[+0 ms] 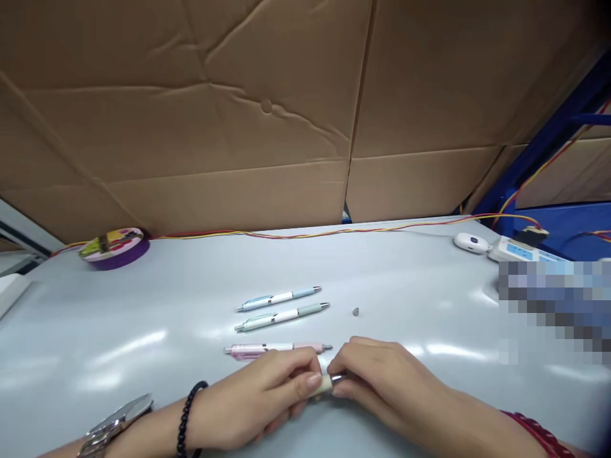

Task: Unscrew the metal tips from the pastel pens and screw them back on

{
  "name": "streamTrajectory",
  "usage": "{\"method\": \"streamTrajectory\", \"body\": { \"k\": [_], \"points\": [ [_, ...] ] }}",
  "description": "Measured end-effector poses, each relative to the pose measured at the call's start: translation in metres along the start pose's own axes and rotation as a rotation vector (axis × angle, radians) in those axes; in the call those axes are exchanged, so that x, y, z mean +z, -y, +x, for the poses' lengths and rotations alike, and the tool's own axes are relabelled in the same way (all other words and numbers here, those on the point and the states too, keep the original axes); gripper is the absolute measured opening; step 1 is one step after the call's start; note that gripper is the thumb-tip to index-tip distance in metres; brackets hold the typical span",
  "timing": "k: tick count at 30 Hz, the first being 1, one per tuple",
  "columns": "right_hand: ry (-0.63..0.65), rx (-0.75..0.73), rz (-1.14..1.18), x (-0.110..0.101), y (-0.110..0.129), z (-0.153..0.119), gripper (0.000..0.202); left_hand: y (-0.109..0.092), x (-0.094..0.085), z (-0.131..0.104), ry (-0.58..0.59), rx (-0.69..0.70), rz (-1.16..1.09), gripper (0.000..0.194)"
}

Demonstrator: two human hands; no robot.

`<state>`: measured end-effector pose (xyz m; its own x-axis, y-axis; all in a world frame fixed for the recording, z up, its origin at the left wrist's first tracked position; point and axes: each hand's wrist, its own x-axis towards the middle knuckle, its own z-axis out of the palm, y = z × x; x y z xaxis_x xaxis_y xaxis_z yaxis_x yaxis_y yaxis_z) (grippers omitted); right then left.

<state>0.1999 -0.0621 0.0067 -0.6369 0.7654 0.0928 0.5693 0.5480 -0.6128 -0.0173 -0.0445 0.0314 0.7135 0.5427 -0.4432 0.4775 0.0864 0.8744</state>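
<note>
Near the front of the table, my left hand (pixel 252 397) is closed around a ballpoint pen (pixel 324 385) with a cream grip; most of its barrel is hidden by my fingers. The silver tip end of that pen is pinched between the thumb and fingers of my right hand (pixel 389 378). Just beyond my left hand lies a pink and white pen (pixel 279 348), partly covered by the fingers. A green and white pen (pixel 282 317) and a blue and white pen (pixel 279 299) rest farther back, roughly parallel. Right of them sits a small silver cone-shaped pen tip (pixel 356 312).
A round purple box (pixel 119 256) stands at the back left. Red and yellow wires (pixel 286 236) run along the rear edge, before a cardboard wall (pixel 238 140). At right are a white power strip (pixel 518 249), a white plug-like device (pixel 471 243) and a blurred-out patch.
</note>
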Motion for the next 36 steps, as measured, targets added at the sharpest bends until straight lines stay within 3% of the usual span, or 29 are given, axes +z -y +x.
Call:
{"method": "streamTrajectory", "body": {
  "k": [5,8,11,15,21,30,34,36],
  "points": [
    [-0.088,-0.158,-0.140,-0.003,0.000,-0.003,0.019,0.001,0.000,0.000,-0.006,0.001,-0.028,0.039],
    [-0.057,-0.108,-0.154,-0.004,0.001,-0.004,0.013,0.001,0.000,0.000,-0.001,-0.014,-0.037,0.038],
    [0.003,-0.026,-0.142,-0.004,0.000,-0.002,0.023,0.000,0.000,0.000,-0.008,-0.008,-0.035,0.037],
    [0.060,-0.040,-0.141,-0.004,-0.003,0.000,0.034,0.001,0.000,0.000,-0.012,-0.002,-0.018,0.037],
    [0.008,0.007,-0.024,-0.013,-0.003,-0.001,0.006,0.005,0.002,0.001,-0.055,-0.002,-0.058,0.037],
    [0.031,0.007,-0.073,-0.018,-0.004,0.000,0.004,0.005,-0.001,0.001,-0.030,0.033,-0.071,0.034],
    [0.040,0.041,-0.188,-0.033,-0.007,0.002,0.025,0.003,-0.001,-0.001,-0.034,0.012,-0.071,0.034],
    [0.044,0.157,-0.340,-0.041,-0.011,0.003,0.036,0.001,-0.001,-0.001,-0.040,0.005,-0.080,0.035]
  ]
}}
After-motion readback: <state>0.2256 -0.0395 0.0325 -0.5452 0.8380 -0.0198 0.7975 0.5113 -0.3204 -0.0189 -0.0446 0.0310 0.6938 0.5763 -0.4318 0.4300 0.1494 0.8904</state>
